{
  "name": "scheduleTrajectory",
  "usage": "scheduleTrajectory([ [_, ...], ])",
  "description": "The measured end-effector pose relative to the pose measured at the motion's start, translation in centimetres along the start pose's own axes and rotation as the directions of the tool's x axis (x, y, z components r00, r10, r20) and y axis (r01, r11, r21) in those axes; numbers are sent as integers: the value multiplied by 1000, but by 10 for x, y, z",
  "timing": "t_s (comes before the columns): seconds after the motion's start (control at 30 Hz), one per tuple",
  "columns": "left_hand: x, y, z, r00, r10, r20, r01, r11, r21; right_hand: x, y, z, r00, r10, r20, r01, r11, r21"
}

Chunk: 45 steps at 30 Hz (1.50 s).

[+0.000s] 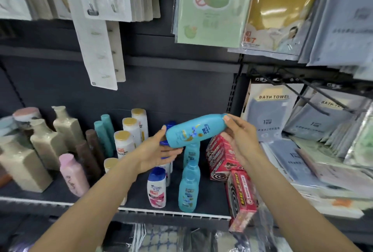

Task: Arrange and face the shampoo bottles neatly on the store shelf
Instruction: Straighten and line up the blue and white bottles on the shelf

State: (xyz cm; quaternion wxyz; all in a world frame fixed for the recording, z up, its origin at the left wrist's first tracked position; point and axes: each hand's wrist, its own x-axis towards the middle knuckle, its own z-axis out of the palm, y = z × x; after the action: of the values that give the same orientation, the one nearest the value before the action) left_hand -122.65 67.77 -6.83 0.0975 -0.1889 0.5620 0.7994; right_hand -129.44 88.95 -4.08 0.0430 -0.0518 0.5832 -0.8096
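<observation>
At the shelf point(60, 203) front edge, a red coil box point(242, 197) leans outward. Above upright blue bottles point(188, 189), a tilted blue shampoo bottle point(193, 130) is gripped by the left hand point(159, 150) and pinched by the right hand point(240, 136). Behind, white gold-capped bottles point(129, 130) are lined toward the back.

"BATH TOWEL" heads the grey towel pack point(269, 118); "PANTENE" partly shows on the white bottle point(124, 144).
</observation>
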Motion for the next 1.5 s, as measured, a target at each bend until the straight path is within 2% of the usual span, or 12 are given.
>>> scheduleTrajectory([
  [0.13, -16, 5, 2, 998, 53, -40, -54, 998, -23, -14, 4, 3, 1000, -2, -18, 4, 996, 89],
  [0.4, -38, 20, -24, 954, 273, -122, -282, 957, -64, -16, 14, 28, 988, 59, 140, -80, 985, 151],
  [0.5, -44, 26, -39, 908, 389, -152, -387, 921, 46, -14, 23, 40, 984, 105, 145, -125, 982, 139],
  [0.6, -52, 31, -49, 858, 504, -102, -490, 861, 134, -14, 30, 49, 983, 138, 120, -155, 977, 145],
  [0.7, -58, 34, -57, 828, 559, -37, -533, 806, 256, -13, 34, 53, 984, 143, 110, -159, 974, 160],
  [0.83, -62, 36, -68, 774, 631, 46, -577, 673, 464, -11, 36, 59, 986, 136, 99, -154, 967, 204],
  [1.03, -56, 38, -77, 742, 656, 137, -626, 606, 491, -12, 37, 65, 985, 120, 127, -152, 944, 293],
  [1.27, -50, 41, -83, 684, 705, 188, -695, 553, 460, -12, 42, 66, 978, 116, 174, -165, 939, 301],
  [1.37, -48, 42, -85, 697, 693, 182, -692, 585, 423, -11, 42, 67, 976, 105, 188, -161, 936, 314],
  [1.5, -45, 40, -87, 759, 634, 148, -641, 686, 344, -11, 43, 69, 982, 114, 150, -153, 946, 284],
])
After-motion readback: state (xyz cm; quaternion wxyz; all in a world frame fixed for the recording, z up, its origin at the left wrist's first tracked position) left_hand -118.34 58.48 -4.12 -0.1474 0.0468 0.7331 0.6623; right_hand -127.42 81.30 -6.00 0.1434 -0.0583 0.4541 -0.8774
